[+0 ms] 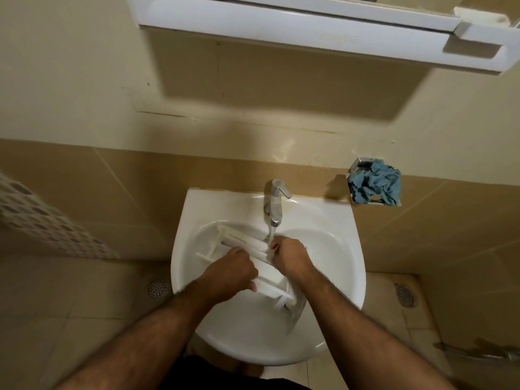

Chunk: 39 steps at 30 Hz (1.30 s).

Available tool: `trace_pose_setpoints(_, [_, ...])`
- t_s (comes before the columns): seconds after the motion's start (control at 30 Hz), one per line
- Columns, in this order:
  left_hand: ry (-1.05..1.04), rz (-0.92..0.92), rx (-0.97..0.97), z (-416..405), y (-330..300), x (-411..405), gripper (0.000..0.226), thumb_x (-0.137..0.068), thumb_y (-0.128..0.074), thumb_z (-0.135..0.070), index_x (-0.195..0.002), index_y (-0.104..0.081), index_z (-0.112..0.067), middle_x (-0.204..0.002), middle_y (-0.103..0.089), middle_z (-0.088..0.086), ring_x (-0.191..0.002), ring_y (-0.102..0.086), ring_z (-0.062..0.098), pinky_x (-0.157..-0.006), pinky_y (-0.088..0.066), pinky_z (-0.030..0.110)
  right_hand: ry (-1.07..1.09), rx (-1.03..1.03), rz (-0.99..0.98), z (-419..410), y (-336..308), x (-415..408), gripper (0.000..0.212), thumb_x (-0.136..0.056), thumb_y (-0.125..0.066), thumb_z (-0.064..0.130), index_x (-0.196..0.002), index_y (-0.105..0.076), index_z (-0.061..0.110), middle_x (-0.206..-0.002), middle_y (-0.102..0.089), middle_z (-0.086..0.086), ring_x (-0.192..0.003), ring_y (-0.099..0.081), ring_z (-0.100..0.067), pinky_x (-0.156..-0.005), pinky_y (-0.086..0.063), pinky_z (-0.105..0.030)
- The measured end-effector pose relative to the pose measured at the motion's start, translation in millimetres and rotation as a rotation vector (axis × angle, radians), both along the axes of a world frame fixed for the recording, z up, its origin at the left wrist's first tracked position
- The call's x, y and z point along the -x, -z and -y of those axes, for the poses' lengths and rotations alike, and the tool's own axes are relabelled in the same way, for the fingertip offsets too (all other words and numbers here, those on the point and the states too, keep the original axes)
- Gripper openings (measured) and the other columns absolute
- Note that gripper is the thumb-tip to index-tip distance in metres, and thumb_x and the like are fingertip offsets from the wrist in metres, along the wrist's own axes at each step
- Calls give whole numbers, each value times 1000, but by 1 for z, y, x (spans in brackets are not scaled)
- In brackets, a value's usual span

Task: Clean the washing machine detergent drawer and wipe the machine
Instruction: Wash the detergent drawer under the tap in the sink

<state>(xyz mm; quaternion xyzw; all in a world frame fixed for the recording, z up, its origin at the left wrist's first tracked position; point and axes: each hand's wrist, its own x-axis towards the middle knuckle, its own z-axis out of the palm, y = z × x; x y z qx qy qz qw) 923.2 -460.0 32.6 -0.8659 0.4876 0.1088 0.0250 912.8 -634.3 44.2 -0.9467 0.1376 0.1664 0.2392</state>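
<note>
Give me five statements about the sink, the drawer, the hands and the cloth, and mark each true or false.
1. The detergent drawer lies in the sink. True.
2. Both hands grip the drawer: left hand, right hand. True.
3. The blue cloth lies in the sink. False: it sits in a metal holder on the wall, right of the tap.
4. The tap is shut off. False: water runs from it onto the drawer.
5. The right hand holds a brush. False: no brush is visible.
</note>
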Motion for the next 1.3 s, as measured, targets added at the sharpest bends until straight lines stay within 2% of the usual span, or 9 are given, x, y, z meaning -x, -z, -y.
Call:
trace_pose_setpoints(0.23, [165, 129, 146, 4, -2, -1, 22, -76, -78, -44, -73, -71, -23, -71, -68, -6, -77, -62, 17, -95, -49, 39, -169, 73, -24, 0, -6, -10, 15, -86, -58, 19, -91, -71, 16, -96, -71, -4, -92, -64, -25, -70, -42, -26])
trace_pose_setpoints(0.37, [151, 173, 208, 10, 3, -5, 29, -66, -85, -48, -65, -69, -24, -64, -65, -10, -70, -61, 14, -93, -51, 37, -180, 81, -46, 15, -12, -10, 22, -91, -55, 17, -106, -72, 16, -108, -71, -4, -100, -64, -24, -80, -47, -28])
trace_pose_setpoints(0.57, [211, 216, 414, 27, 10, -8, 29, -86, -61, -47, -68, -61, -24, -66, -59, -10, -74, -54, 15, -101, -36, 36, -221, 344, -122, 27, -23, -9, 25, -94, -54, 15, -116, -65, 10, -118, -68, -7, -109, -64, -26, -89, -50, -33])
trace_pose_setpoints(0.7, [198, 174, 465, 38, 14, 3, 37, -90, -46, -49, -69, -62, -24, -67, -59, -12, -76, -56, 13, -102, -33, 36, -111, 29, -32, 20, -16, -14, 16, -87, -59, 11, -100, -70, 11, -98, -71, -7, -95, -65, -27, -74, -45, -28])
trace_pose_setpoints(0.77, [188, 152, 466, 38, 14, 4, 37, -90, -46, -50, -69, -63, -24, -68, -60, -13, -77, -56, 12, -102, -33, 34, -2, -100, 18, 20, -14, -13, 25, -84, -64, 11, -108, -70, 15, -94, -72, -3, -92, -66, -23, -80, -49, -28])
trace_pose_setpoints(0.93, [200, 124, 526, 38, 15, 6, 34, -89, -52, -50, -71, -62, -23, -69, -60, -12, -81, -53, 13, -106, -30, 32, -136, 405, 169, 18, -17, -3, 35, -85, -63, 42, -111, -64, 18, -108, -61, -7, -103, -58, -29, -78, -46, -33])
trace_pose_setpoints(1.03, [209, 85, 556, 37, 21, 12, 33, -90, -53, -50, -72, -61, -24, -71, -60, -13, -86, -54, 11, -109, -30, 32, -141, 331, -78, 29, -17, -4, 61, -85, -59, 64, -135, -52, 30, -127, -56, -5, -118, -51, -29, -94, -44, -39])
trace_pose_setpoints(1.13, [202, 47, 559, 36, 26, 14, 31, -90, -55, -50, -73, -61, -24, -74, -60, -13, -86, -55, 13, -102, -35, 31, -112, -4, -201, 43, -17, -1, 64, -88, -64, 49, -145, -41, 34, -135, -59, 1, -118, -57, -22, -97, -45, -34])
trace_pose_setpoints(1.3, [79, -166, 588, 34, 21, 7, 46, -84, -59, -61, -96, -70, -17, -98, -69, -2, -96, -59, 18, -93, -39, 25, -157, 58, -172, 47, -33, -6, 59, -87, -69, 31, -142, -47, 31, -129, -63, 2, -112, -60, -20, -95, -48, -34])
